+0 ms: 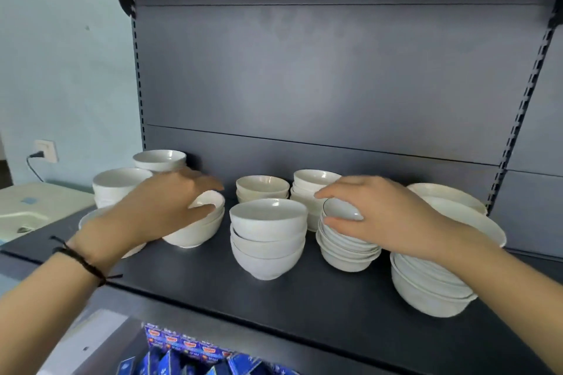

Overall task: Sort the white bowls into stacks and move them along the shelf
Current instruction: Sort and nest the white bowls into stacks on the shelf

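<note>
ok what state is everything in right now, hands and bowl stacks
left hand, gripping deep bowl atop left stack
right hand, gripping small bowl atop shallow stack
small bowl, tilted
middle stack, upright, untouched
large bowl stack, upright
plug, in wall socket

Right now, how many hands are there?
2. Left hand grips a small bowl on the left; right hand pinches a dark-rimmed bowl right of centre. None hidden.

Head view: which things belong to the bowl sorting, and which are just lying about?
Job: stacked white ceramic bowls; small white bowl gripped by left hand; dark-rimmed white bowl in right hand; dark grey metal shelf.
Lying about: blue packets below; white wall socket; pale appliance top.
</note>
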`<control>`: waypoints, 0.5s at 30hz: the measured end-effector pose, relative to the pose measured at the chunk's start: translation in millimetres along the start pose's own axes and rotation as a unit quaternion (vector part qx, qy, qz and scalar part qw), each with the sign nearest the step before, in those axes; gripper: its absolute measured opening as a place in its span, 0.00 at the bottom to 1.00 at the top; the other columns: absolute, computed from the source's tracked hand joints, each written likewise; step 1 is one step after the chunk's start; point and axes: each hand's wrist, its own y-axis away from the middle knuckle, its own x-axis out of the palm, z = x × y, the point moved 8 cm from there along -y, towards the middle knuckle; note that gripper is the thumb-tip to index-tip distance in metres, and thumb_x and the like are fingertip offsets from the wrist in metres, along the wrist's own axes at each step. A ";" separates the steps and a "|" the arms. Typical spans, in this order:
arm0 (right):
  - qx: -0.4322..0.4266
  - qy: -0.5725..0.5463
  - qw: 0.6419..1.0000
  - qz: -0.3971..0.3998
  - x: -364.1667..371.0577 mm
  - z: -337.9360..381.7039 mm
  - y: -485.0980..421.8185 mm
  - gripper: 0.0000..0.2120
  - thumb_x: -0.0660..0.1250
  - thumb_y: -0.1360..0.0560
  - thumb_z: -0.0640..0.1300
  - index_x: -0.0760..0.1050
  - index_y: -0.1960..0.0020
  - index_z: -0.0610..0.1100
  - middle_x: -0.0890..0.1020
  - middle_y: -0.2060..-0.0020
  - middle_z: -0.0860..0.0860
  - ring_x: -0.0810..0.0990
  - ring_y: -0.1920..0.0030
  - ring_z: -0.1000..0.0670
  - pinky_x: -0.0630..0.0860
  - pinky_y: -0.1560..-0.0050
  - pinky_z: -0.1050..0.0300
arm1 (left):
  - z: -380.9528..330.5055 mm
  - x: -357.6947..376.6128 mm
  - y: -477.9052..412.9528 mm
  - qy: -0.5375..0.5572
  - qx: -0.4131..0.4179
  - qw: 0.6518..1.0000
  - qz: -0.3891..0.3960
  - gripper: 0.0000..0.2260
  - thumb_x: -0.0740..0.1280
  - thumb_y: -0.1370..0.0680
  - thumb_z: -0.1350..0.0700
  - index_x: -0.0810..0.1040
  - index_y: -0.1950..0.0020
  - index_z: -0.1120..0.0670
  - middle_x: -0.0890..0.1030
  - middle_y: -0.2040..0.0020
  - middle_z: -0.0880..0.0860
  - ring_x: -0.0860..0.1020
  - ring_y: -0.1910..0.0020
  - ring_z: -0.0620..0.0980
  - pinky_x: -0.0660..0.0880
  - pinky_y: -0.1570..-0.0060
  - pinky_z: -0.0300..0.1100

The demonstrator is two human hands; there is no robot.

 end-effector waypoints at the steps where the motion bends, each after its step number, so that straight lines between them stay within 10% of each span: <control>1: -0.003 -0.008 1.000 -0.007 5.3 7.0 7.1 0.20 0.64 0.24 0.59 0.72 0.32 0.59 0.77 0.38 0.61 0.75 0.38 0.55 0.74 0.40 0.51 | -4.4 -1.4 11.7 -0.028 0.011 1.000 -0.008 0.18 0.59 0.25 0.43 0.77 0.38 0.45 0.82 0.48 0.47 0.80 0.52 0.52 0.77 0.56 0.47; 9: 0.045 -0.236 0.970 -0.026 71.5 20.2 24.1 0.35 0.72 0.27 0.53 0.55 0.27 0.63 0.65 0.42 0.70 0.67 0.45 0.69 0.62 0.39 0.71 | -21.8 67.0 61.4 0.146 -0.126 0.977 0.091 0.38 0.63 0.30 0.30 0.61 0.25 0.46 0.72 0.31 0.45 0.75 0.41 0.45 0.72 0.40 0.41; 15: 0.091 -0.470 0.877 -0.041 119.7 19.5 3.6 0.45 0.77 0.31 0.43 0.48 0.40 0.76 0.61 0.39 0.77 0.72 0.34 0.57 0.75 0.47 0.72 | -25.1 92.7 63.3 0.328 -0.206 0.921 0.041 0.35 0.70 0.25 0.45 0.59 0.23 0.50 0.71 0.31 0.49 0.77 0.44 0.44 0.70 0.45 0.34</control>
